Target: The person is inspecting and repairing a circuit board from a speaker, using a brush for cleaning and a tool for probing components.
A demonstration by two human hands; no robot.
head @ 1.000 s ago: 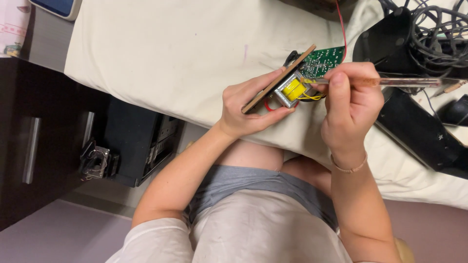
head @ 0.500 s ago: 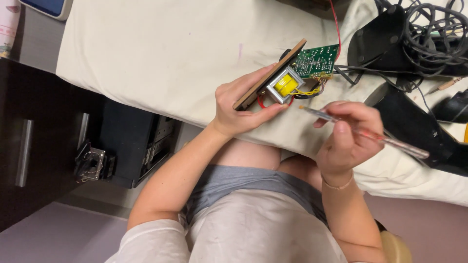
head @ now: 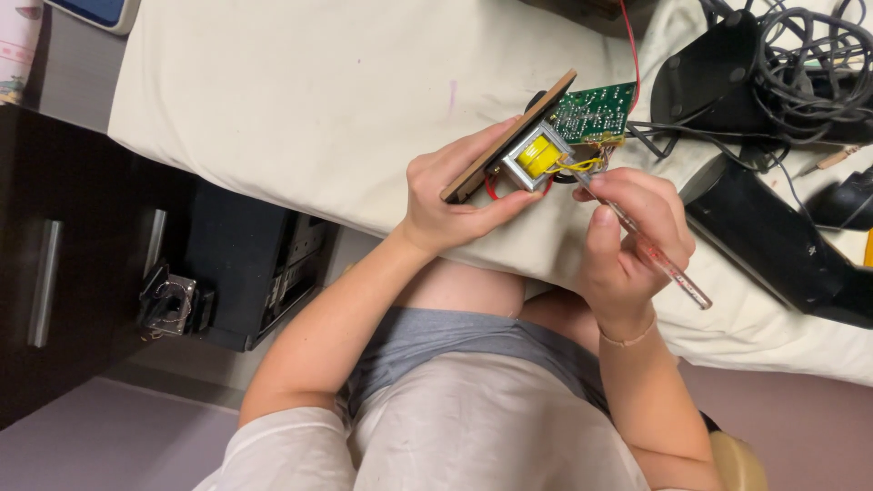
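My left hand point(head: 455, 186) grips a thin brown board point(head: 509, 136) tilted on edge, which carries a small transformer with yellow windings point(head: 536, 156) and a green circuit board point(head: 596, 111). Yellow and red wires run from the transformer. My right hand point(head: 632, 232) pinches a clear-handled screwdriver point(head: 650, 250) like a pen, its tip at the wires beside the transformer. Both hands hover over a table covered with a cream cloth point(head: 291, 100).
A tangle of black cables point(head: 800, 64) and a black long case point(head: 782, 241) lie at the right on the cloth. A dark drawer cabinet point(head: 55, 264) stands at the left, and a black box point(head: 245, 273) sits under the table.
My right hand drew back from the board, then returned, bringing the screwdriver tip to the wires by the transformer. The left hand kept the board nearly still.
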